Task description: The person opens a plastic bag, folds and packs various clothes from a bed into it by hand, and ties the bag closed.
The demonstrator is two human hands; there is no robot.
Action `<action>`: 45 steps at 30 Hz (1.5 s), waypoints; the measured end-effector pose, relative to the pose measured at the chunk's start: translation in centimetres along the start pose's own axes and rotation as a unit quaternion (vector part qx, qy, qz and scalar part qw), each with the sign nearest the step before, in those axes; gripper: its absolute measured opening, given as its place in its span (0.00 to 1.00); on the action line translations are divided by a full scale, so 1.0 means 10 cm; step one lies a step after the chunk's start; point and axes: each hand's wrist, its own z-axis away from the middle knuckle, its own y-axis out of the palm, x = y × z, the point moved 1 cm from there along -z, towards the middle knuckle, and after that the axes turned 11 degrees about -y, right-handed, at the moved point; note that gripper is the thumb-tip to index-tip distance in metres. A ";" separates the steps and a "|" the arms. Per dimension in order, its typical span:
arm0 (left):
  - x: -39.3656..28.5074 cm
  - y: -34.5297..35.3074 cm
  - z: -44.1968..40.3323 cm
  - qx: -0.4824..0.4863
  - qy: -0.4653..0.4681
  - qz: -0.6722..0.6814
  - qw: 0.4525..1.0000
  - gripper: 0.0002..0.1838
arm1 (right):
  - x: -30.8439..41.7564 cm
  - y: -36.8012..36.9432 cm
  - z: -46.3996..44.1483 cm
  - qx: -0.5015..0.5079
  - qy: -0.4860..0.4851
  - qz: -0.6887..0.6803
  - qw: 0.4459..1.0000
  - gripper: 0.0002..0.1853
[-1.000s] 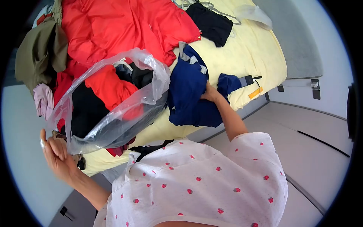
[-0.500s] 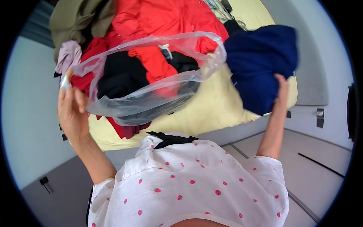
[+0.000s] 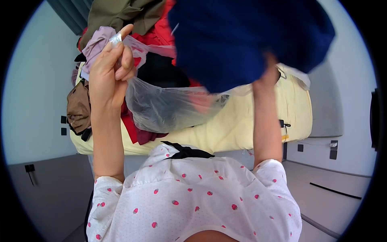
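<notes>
My left hand (image 3: 111, 72) pinches the rim of a clear plastic bag (image 3: 161, 109), with something shiny and whitish round one fingertip. Black and red clothes (image 3: 161, 70) show inside the bag. My right hand (image 3: 267, 74) grips a dark blue garment (image 3: 246, 40), raised over the bag's right part and slightly blurred. The garment hides much of the bag's opening and the right fingertips.
The bag rests on a bed with a yellow sheet (image 3: 238, 129). Behind it lie an olive garment (image 3: 125, 14) and a pink cloth (image 3: 96, 42). A brown item (image 3: 78, 105) is at the left edge. A black device (image 3: 282, 123) lies at the right.
My right hand has lifted the blue garment off the bed and swung it up and back left over the bag. My left hand has risen, still on the bag's rim. The view has shifted.
</notes>
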 end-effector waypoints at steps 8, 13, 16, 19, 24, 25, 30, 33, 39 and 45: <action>0.01 -0.48 0.11 -0.135 0.004 0.013 0.991 0.20 | -0.68 -0.60 0.66 0.404 0.304 0.272 0.819 0.31; -0.06 -0.35 0.17 -0.078 0.003 -0.053 0.996 0.20 | -0.23 -0.21 0.56 0.549 0.238 0.313 0.737 0.28; -0.07 -0.01 0.35 -0.035 -0.011 -0.122 0.992 0.21 | -0.46 0.16 0.63 0.604 0.119 0.329 0.716 0.27; -0.06 0.16 0.53 -0.001 -0.012 -0.205 0.979 0.24 | -0.86 0.49 0.63 0.631 0.064 0.326 0.701 0.26; 0.12 0.41 0.75 0.116 -0.067 -0.236 0.963 0.19 | -0.87 1.12 0.96 0.662 0.099 0.338 0.661 0.25; 0.16 0.49 0.81 0.114 -0.101 -0.260 0.953 0.18 | -0.98 1.18 1.16 0.668 0.044 0.331 0.666 0.25; 0.38 0.41 0.85 0.084 -0.134 -0.256 0.954 0.18 | -1.85 1.12 1.72 0.618 -0.046 0.427 0.659 0.26; 0.16 0.14 0.71 -0.029 0.012 -0.154 0.988 0.21 | -1.88 0.98 1.48 0.618 0.000 0.438 0.652 0.26; 0.09 -0.46 0.78 -0.055 0.060 -0.039 0.996 0.20 | -0.95 0.44 0.23 0.329 -0.062 0.478 0.812 0.20; 0.11 -0.43 0.74 -0.014 0.086 -0.070 0.994 0.20 | -1.79 -0.35 -0.16 0.254 0.181 0.471 0.825 0.18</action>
